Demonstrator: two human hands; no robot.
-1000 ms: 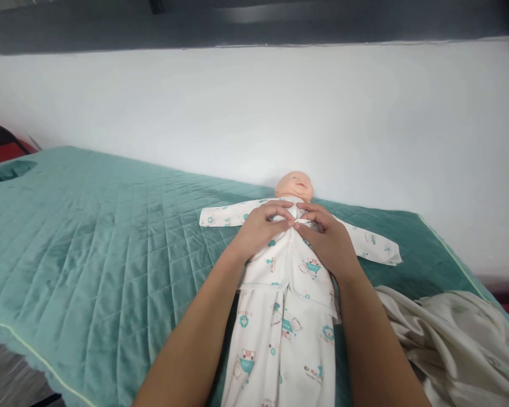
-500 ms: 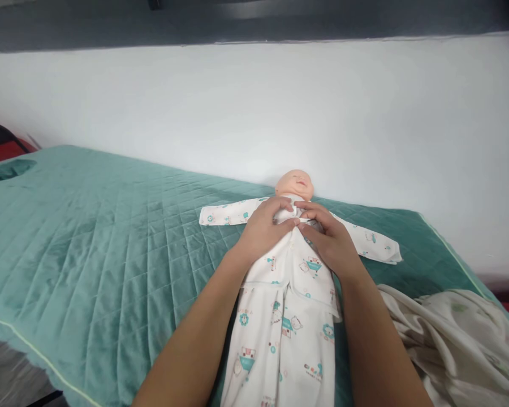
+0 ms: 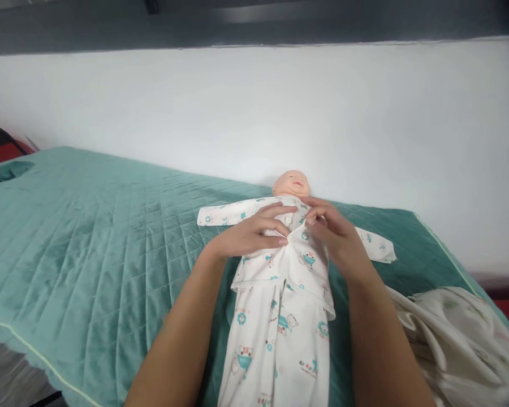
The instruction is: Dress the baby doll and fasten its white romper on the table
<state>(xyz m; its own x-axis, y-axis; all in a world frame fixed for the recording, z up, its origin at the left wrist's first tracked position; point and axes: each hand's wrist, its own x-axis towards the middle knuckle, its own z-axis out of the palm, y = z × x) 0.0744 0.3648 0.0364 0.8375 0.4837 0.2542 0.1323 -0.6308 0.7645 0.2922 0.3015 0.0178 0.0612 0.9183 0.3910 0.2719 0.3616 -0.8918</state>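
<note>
Left hand (image 3: 251, 233): pinching the printed top (image 3: 258, 270) near a button (image 3: 290, 239) | right hand (image 3: 338, 236): pinching its front edge | top: on doll (image 3: 292, 183), right of centre | advisable: edges level, cloth slack, fingertips light

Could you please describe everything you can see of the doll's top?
The white top looks like soft fabric, with small teal and reddish prints and a pale button on the chest. It is on the doll, long sleeves spread, hem overlapping matching trousers. The left hand and right hand pinch its front.
</note>
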